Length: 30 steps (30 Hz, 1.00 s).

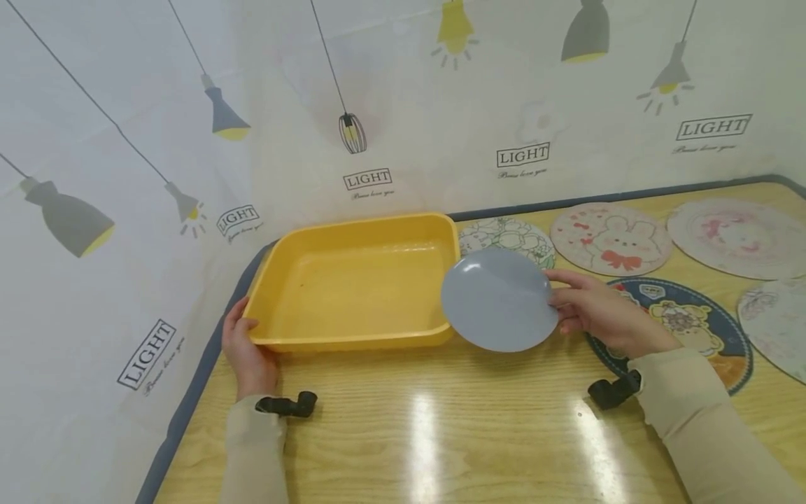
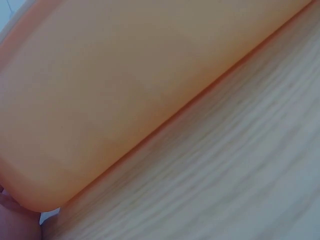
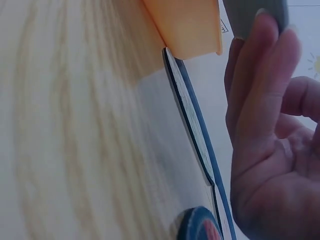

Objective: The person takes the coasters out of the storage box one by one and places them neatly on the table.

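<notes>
A yellow rectangular plastic basin (image 1: 352, 341) stands at the back left of the table. My left hand (image 1: 248, 353) grips its front left corner, with the thumb over the rim. In the left wrist view the basin's outer wall fills much of the picture, and only a bit of the hand shows at the lower left. My right hand (image 1: 595, 311) pinches a round grey plate (image 1: 500, 301) by its right edge. The plate is held above the table, its left edge overlapping the basin's right side in the head view. In the right wrist view only a small part of the plate shows.
Several round printed placemats lie at the right: a rabbit one (image 1: 613, 241), a dark blue one (image 1: 699, 329) under my right forearm, and a green-patterned one (image 1: 478, 234) partly behind the plate. A wall covering printed with lamps (image 1: 415, 161) rises behind the wooden table (image 1: 378, 427).
</notes>
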Motion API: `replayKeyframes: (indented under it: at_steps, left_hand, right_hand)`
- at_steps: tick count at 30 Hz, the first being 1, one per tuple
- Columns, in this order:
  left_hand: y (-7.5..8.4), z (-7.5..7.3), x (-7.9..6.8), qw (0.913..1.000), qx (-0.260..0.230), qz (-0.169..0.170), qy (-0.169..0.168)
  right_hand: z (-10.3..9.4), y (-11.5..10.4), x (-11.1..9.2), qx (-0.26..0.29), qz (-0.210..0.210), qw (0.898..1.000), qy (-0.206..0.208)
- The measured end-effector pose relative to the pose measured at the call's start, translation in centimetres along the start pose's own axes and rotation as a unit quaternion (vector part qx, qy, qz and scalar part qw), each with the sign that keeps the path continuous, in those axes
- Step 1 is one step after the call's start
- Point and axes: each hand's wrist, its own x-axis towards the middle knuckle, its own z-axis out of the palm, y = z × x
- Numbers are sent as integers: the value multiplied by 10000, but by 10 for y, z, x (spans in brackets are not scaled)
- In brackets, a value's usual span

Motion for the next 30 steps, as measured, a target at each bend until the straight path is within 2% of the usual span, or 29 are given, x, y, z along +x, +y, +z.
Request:
replayKeyframes:
  at_steps: [9,18,30]
  left_hand:
    - [1,-1,-3,10000,-2,-54,26]
    - [3,1,-3,10000,31,-84,31]
    - [-1,0,-2,10000,25,-38,-18]
  right_hand:
    - [-7,0,2,-135,2,9999,-9]
    - [-19,4,0,-184,62,9995,231]
    - [-23,6,-1,-278,199,9990,298]
